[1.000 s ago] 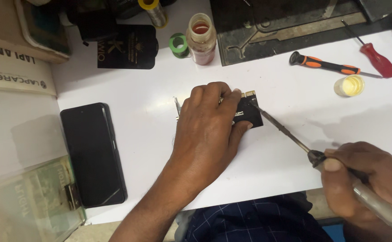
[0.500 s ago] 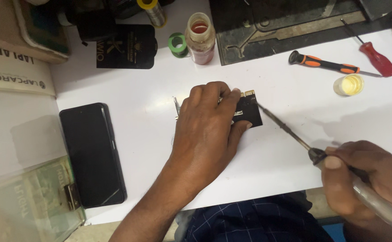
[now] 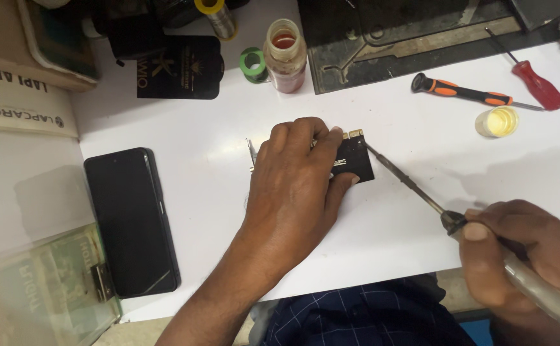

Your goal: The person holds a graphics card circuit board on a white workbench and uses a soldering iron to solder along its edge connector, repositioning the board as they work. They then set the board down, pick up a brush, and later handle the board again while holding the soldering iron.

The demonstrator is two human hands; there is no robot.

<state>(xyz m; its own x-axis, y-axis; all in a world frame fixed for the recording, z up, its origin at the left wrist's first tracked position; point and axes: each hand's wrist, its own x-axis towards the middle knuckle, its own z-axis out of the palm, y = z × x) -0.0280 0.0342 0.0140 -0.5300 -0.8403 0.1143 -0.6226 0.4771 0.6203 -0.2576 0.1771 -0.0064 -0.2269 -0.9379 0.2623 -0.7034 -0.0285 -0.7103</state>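
1. Head view: the left hand [image 3: 296,186] lies flat, fingers pressing down on a small black circuit board [image 3: 355,159] near the middle of the white worktop [image 3: 421,256].
2. The right hand [image 3: 523,247] is clenched around a soldering iron [image 3: 446,218]; its thin metal tip touches the board's gold-edged right corner.
3. Metal tweezers [image 3: 252,152] peek out just left of the left hand, partly hidden by it.
4. A glossy black smartphone [image 3: 131,221] lies well apart to the left.
5. Behind the board stand a bottle of reddish liquid [image 3: 284,54] and a green tape roll [image 3: 252,64].
6. To the right lie an orange-and-black screwdriver [image 3: 469,93], a red-handled screwdriver [image 3: 536,83] and a small round jar of yellow paste [image 3: 496,122].
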